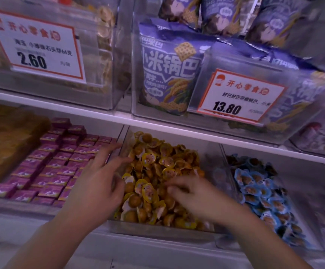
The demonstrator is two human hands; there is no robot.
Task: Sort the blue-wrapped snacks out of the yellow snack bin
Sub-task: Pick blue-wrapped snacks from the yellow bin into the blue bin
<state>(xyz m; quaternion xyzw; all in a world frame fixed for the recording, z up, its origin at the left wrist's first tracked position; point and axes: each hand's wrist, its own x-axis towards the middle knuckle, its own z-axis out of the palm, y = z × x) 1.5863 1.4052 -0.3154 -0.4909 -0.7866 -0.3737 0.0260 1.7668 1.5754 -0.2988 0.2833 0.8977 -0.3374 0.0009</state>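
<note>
Two hands: left hand [97,179] fingers spread, right hand [194,193] fingers curled, grip unclear.
Reason: raking yellow snacks [154,167] beneath fingertips for blue ones.

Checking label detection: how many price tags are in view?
2. One reading 2.60 on the upper-left clear bin; one reading 13.80 on the upper-right bin of purple snack bags. More may sit outside the frame.

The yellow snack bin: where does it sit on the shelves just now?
In the head view, the yellow snack bin sits centre on the lower shelf, between the purple boxes and blue-wrapped snacks.
</note>
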